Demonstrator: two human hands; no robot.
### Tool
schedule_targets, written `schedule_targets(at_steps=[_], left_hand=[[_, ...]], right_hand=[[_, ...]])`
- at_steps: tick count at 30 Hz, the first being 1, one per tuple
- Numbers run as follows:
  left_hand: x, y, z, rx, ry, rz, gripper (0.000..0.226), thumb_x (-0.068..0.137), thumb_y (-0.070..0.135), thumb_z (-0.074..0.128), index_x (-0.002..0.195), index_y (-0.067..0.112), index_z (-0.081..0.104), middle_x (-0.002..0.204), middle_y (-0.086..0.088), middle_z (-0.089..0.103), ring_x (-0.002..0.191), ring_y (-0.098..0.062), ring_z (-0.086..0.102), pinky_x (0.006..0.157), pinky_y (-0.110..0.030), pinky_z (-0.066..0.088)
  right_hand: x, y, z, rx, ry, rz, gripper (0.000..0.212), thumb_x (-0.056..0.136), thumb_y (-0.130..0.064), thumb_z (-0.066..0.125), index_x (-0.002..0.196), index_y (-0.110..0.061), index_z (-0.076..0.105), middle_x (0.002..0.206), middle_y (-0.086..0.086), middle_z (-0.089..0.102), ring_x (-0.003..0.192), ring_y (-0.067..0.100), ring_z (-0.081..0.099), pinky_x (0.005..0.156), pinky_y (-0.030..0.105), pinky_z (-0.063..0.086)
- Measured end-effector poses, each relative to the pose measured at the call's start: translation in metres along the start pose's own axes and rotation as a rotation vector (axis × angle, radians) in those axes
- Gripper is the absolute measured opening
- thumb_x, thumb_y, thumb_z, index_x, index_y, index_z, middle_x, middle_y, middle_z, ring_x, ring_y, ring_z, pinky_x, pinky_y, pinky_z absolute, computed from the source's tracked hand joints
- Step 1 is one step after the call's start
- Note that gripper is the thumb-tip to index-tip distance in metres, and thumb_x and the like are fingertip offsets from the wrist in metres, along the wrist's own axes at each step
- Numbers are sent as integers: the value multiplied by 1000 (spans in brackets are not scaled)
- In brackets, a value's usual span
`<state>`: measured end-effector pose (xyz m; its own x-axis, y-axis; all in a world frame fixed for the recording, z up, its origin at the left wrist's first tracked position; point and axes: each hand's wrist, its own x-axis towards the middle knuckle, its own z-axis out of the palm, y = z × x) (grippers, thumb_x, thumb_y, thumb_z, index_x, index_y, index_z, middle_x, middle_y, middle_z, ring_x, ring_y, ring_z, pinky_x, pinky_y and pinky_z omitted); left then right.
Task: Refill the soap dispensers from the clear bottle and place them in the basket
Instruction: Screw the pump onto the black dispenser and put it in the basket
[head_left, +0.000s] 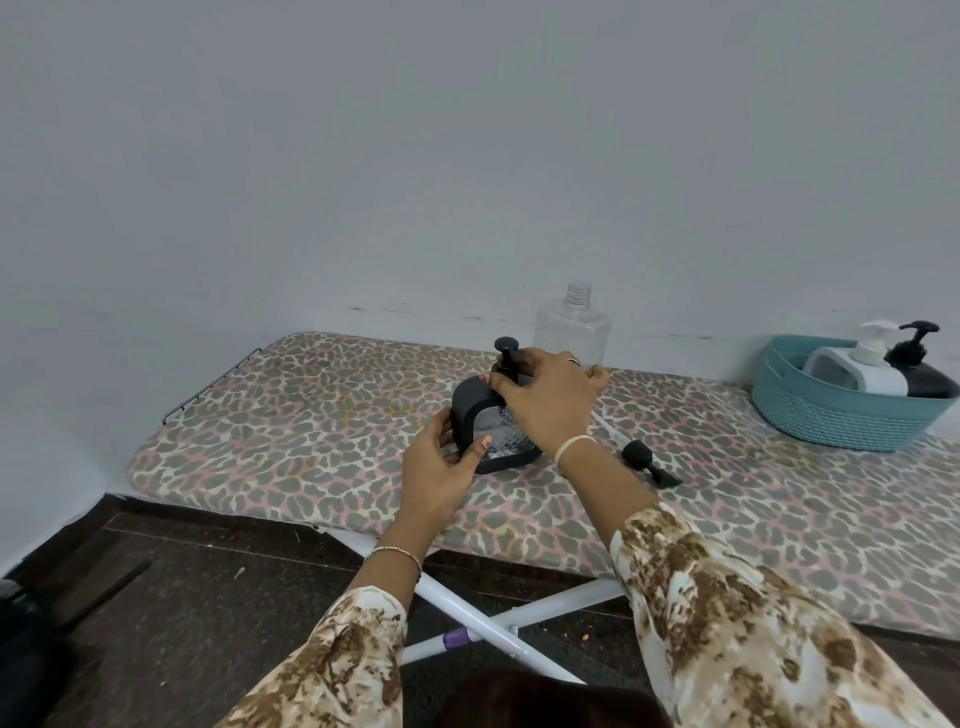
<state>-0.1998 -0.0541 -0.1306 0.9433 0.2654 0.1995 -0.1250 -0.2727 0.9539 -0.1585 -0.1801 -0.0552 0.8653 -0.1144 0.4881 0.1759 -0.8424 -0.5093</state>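
Observation:
A black soap dispenser with a clear sponge tray stands on the leopard-print ironing board. My left hand grips its near left side. My right hand closes over the black pump head on top of it. Behind them, against the wall, stands the clear bottle, uncapped. A teal basket at the far right holds a white dispenser and a black dispenser. A loose black pump with its tube lies on the board just right of my right wrist.
The board rests on white crossed legs over a dark floor. A wire rack sticks out at the board's left end. A pale wall runs close behind the board. A dark object sits on the floor at the lower left.

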Motion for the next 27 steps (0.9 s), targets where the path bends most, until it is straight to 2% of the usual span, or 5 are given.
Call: schedule_targets(at_steps=[6,10,16,20,27], left_hand=[[1,-2,-1,-9,-17,-9,68,85,20,74,143,9,42,136,-8,56,121,-16,54,95,-20,44],[-2,1,-4,-59,-53,-25,67,86,16,72,145,9,40,138,-5,54,119,-9,51,98,-19,41],[-11,7,-5,-162,-103,-62,64,86,7,70,142,8,41,134,-3,53,123,-12,50,103,-26,44],[-23,13,1,-214,-132,-82,63,83,8,73,139,10,44,135,-7,56,127,-19,52,106,-41,45],[-33,42,40,-256,-241,-29,53,84,8,72,132,12,50,123,1,59,119,-15,55,102,-37,49]], right_hand=[[0,0,0,-2,-39,-4,42,80,-63,59,110,-34,67,102,-8,71,111,16,53,86,38,19],[3,12,-7,222,-225,-61,47,78,-59,65,116,-31,66,110,-10,70,111,15,59,98,43,34],[0,23,-40,419,-484,-130,57,75,-28,81,126,-12,60,124,2,64,115,15,57,96,23,40],[4,39,-65,407,-589,-129,62,74,-20,82,130,-13,56,126,1,60,117,13,52,95,26,38],[11,92,-114,664,-709,33,62,75,0,78,131,-8,53,121,5,66,115,17,61,94,28,51]])
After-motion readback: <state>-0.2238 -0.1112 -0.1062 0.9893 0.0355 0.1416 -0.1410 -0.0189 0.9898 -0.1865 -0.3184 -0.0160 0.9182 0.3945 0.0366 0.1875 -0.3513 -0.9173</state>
